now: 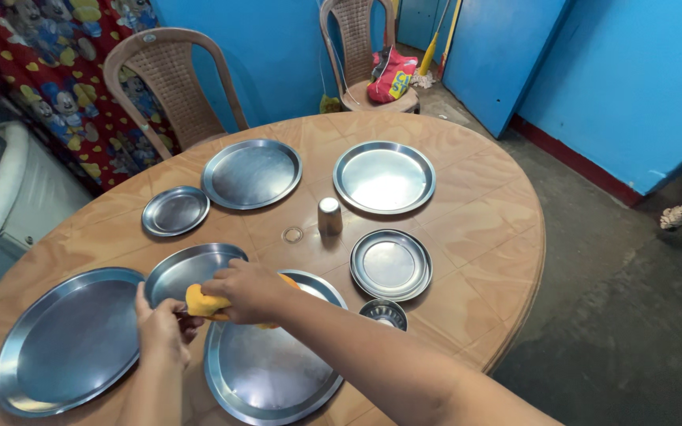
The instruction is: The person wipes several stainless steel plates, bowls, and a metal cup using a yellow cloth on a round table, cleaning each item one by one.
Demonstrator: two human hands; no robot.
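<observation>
Both hands wipe: right hand point(250, 288) grips the yellow cloth point(203, 303) closed, left hand point(163, 327) pinches its end, over the near plate point(270, 379); next comes rubbing that plate.

Evenly lit, fairly bright, soft indoor light from above. White glare on far right steel plate point(384, 177), milder sheen on other plates. Soft shadows under forearms on table point(467, 229). Sharp centre, slight wide-angle bending at edges. Dimmer floor point(593, 315) at right.
</observation>
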